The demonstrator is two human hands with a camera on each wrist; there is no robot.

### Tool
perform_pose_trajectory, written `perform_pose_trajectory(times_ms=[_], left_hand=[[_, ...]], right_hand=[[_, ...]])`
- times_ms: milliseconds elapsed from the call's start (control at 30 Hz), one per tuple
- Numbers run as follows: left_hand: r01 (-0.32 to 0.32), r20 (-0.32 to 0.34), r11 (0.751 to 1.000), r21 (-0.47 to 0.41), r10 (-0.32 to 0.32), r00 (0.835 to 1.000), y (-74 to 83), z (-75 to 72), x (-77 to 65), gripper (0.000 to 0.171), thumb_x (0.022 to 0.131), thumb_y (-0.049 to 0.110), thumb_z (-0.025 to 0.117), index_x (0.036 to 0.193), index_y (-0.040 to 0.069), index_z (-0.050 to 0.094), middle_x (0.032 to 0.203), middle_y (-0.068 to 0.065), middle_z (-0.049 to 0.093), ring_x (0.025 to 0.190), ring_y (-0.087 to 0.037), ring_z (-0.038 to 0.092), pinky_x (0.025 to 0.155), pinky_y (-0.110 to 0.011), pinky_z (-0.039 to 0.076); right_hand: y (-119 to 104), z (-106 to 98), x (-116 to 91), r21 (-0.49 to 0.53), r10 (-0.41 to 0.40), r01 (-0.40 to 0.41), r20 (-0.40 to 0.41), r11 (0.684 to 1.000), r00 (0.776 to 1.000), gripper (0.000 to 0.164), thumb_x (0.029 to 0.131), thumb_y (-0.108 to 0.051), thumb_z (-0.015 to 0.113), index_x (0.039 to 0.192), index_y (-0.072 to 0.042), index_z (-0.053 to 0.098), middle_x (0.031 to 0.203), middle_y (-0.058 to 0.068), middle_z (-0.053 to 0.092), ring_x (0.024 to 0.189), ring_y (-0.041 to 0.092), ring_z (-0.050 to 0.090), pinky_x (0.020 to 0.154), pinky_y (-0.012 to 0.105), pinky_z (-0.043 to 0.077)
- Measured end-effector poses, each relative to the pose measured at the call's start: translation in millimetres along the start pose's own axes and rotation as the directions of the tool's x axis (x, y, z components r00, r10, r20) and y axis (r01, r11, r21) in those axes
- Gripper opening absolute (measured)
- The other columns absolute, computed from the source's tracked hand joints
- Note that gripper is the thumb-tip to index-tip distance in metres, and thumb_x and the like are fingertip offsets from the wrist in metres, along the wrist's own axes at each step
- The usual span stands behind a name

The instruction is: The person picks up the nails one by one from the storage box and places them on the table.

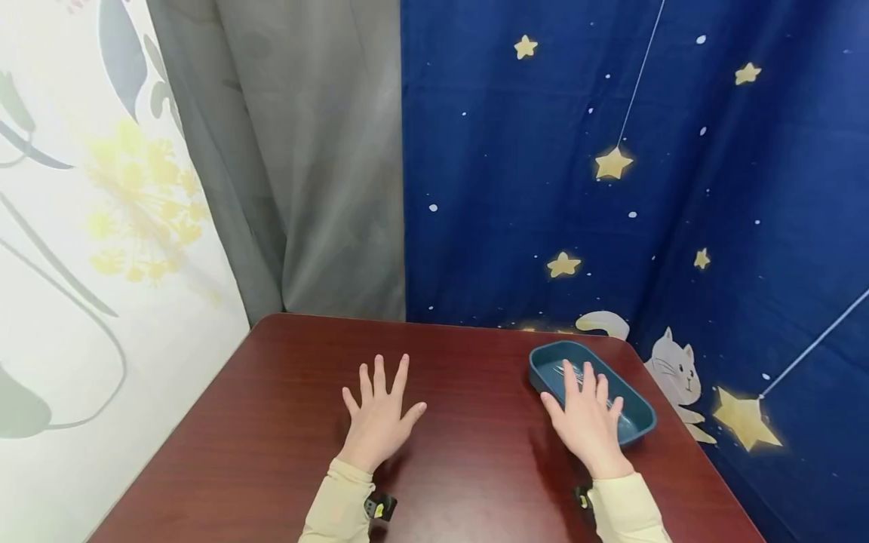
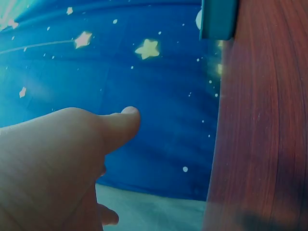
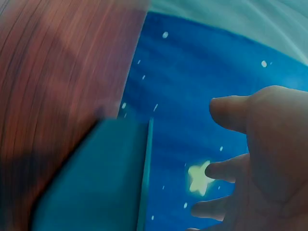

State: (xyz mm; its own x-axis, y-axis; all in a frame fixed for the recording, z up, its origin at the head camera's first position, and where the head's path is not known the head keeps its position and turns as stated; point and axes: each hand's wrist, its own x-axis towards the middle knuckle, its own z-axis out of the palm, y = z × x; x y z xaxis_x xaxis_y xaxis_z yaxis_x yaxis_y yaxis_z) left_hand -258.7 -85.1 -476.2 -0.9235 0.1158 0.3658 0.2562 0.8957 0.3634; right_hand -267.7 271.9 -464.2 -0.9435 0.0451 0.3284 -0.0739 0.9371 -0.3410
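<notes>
My left hand (image 1: 377, 424) hovers over the middle of the table with its fingers spread and nothing in it. In the left wrist view its thumb (image 2: 122, 127) sticks out straight. My right hand (image 1: 589, 424), fingers also spread, overlaps the near-left side of a blue-green rectangular tray (image 1: 636, 417) in the head view. Inside the tray, partly hidden by the fingers, lies something thin, clear and shiny (image 1: 560, 370). From the right wrist, the fingers appear apart from and above the tray's wall (image 3: 103, 183).
The dark red wooden table (image 1: 468, 467) ends at a back edge close to a blue star-patterned curtain (image 1: 502, 188) and a grey curtain (image 1: 326, 166). A white floral panel (image 1: 61, 317) borders the left side. The tray stands near the table's right edge.
</notes>
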Motion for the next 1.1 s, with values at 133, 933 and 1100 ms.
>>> perform_pose_trajectory(times_ms=[133, 933, 1100], left_hand=[[-0.028, -0.005, 0.999, 0.029, 0.028, 1.0, -0.5, -3.3, 1.9, 0.086, 0.096, 0.055, 0.061, 0.163, 0.023, 0.019, 0.165, -0.024, 0.011, 0.149, -0.051, 0.005, 0.104, -0.079, 0.01], [-0.185, 0.149, 0.982, 0.04, 0.177, 0.973, 0.9, -7.4, 7.5, 0.086, 0.096, 0.061, 0.056, 0.163, 0.028, 0.015, 0.166, -0.02, 0.013, 0.15, -0.045, 0.01, 0.107, -0.076, 0.015], [-0.192, 0.17, 0.981, 0.029, 0.184, 0.968, 0.2, -7.0, 8.5, 0.087, 0.096, 0.061, 0.056, 0.164, 0.028, 0.013, 0.166, -0.019, 0.011, 0.151, -0.044, 0.009, 0.107, -0.076, 0.015]], right_hand=[[17, -6, 0, -0.038, 0.04, -0.04, 0.008, 0.998, 0.999, 0.082, 0.098, -0.054, 0.055, 0.158, -0.005, 0.027, 0.158, 0.036, 0.014, 0.139, 0.061, 0.013, 0.097, 0.084, 0.005], [63, -10, -18, -0.148, 0.318, -0.291, 0.216, 0.945, 0.923, 0.118, 0.093, -0.077, 0.036, 0.148, 0.023, 0.004, 0.145, 0.054, -0.015, 0.131, 0.075, -0.005, 0.106, 0.077, 0.004], [62, -12, -19, -0.128, 0.301, -0.278, 0.24, 0.952, 0.923, 0.118, 0.095, -0.075, 0.033, 0.144, 0.028, 0.003, 0.143, 0.055, -0.016, 0.133, 0.072, -0.009, 0.109, 0.074, 0.003]])
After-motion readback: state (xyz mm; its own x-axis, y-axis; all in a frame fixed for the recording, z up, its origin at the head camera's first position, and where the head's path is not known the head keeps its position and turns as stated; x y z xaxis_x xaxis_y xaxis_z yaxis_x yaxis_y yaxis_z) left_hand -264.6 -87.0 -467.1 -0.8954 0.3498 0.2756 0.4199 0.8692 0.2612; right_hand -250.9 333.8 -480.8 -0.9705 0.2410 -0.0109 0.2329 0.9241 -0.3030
